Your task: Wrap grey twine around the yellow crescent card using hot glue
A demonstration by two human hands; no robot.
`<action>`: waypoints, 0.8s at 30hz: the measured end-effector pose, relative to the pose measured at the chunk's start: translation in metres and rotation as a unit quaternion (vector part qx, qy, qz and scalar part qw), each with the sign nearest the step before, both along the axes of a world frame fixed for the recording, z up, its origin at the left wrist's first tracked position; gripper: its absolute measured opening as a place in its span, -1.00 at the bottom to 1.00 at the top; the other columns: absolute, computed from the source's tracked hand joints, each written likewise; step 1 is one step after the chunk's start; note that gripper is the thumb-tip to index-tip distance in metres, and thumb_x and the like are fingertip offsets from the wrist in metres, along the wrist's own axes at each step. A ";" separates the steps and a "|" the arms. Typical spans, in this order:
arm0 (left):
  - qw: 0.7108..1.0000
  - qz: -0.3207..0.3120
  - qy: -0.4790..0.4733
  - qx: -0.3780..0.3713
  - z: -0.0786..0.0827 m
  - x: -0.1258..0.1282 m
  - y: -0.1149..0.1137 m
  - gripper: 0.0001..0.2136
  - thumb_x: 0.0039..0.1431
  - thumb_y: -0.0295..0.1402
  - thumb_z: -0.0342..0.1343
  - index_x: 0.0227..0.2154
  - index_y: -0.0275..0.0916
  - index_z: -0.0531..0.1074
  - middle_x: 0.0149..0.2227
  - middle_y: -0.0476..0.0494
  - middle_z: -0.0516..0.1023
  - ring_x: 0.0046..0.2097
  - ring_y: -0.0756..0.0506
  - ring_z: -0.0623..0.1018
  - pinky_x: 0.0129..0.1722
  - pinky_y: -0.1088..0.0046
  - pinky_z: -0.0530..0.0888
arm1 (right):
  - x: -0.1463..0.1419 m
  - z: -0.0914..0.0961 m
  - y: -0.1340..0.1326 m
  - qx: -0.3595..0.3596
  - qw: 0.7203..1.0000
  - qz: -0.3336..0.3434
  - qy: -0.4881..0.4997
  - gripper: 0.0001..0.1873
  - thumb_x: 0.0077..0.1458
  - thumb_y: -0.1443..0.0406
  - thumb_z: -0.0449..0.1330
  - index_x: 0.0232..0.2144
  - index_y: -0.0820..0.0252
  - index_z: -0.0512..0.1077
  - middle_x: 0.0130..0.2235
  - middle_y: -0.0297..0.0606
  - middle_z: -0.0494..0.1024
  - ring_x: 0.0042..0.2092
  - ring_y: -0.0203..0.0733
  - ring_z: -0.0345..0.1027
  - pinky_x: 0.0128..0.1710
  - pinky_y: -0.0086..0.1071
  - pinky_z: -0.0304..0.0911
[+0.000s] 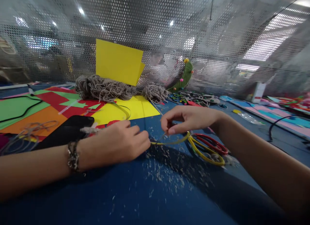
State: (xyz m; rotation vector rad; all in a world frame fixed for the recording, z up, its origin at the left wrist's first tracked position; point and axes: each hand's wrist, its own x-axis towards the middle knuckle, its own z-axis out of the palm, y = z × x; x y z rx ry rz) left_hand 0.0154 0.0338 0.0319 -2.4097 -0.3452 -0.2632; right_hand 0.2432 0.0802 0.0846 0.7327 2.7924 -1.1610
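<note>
My left hand (121,142) rests on the blue sheet (155,192) with its fingers curled shut, pinching something thin at the fingertips. My right hand (186,120) hovers just to the right, thumb and fingers pinched together on a small thing I cannot make out. A thin yellow strip (169,142) runs between the two hands toward the yellow-handled scissors (205,152), which lie beside red-handled scissors (213,144). Pale fibre clippings (164,173) are scattered over the blue sheet in front of me. A bracelet (73,155) is on my left wrist.
Grey yarn bundles (104,87) lie at the back on coloured felt sheets (48,105), with an upright yellow card (117,61) behind. A black object (65,131) lies left of my hand. A green cactus figure (182,78) and a perforated screen (218,31) stand beyond.
</note>
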 end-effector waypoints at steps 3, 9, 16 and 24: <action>1.000 0.007 0.004 -0.005 -0.018 -0.001 -0.011 -0.82 0.15 -0.58 -0.11 -0.36 -0.30 0.39 -0.47 -0.07 0.45 -0.50 -0.07 0.39 -0.57 0.40 0.20 | -0.007 -0.006 -0.002 0.018 0.999 0.016 -0.022 -0.82 0.10 0.24 0.08 -0.41 0.27 0.35 -0.43 -0.34 0.38 -0.41 -0.41 0.20 -0.38 -0.49 0.15; 0.992 0.073 -0.044 -0.093 -0.039 -0.011 -0.044 -0.70 0.03 -0.61 -0.10 -0.20 -0.40 0.43 -0.20 -0.26 0.56 -0.30 -0.15 0.53 -0.43 0.37 0.37 | -0.019 -0.021 -0.006 0.012 0.999 0.025 -0.017 -0.84 0.11 0.28 0.08 -0.40 0.29 0.35 -0.45 -0.34 0.38 -0.45 -0.43 0.18 -0.42 -0.52 0.14; 0.896 0.109 -0.072 -0.424 -0.012 -0.017 -0.032 -0.73 0.16 -0.27 0.05 -0.10 -0.25 0.40 -0.04 -0.21 0.47 -0.07 -0.20 0.48 -0.12 0.27 0.39 | -0.031 -0.027 -0.017 0.016 0.998 0.024 0.047 -0.87 0.12 0.45 0.00 -0.34 0.28 0.35 -0.36 -0.33 0.41 -0.32 -0.43 0.28 -0.28 -0.51 0.20; 0.713 0.086 -0.179 -0.672 -0.024 0.004 0.003 -0.84 0.16 -0.30 0.04 -0.30 -0.25 0.46 -0.32 -0.01 0.55 -0.30 -0.01 0.51 -0.29 0.54 0.41 | -0.036 -0.041 -0.025 0.155 0.981 -0.056 0.106 -0.91 0.10 0.41 0.04 -0.36 0.22 0.34 -0.30 -0.28 0.44 -0.25 -0.34 0.28 -0.21 -0.41 0.20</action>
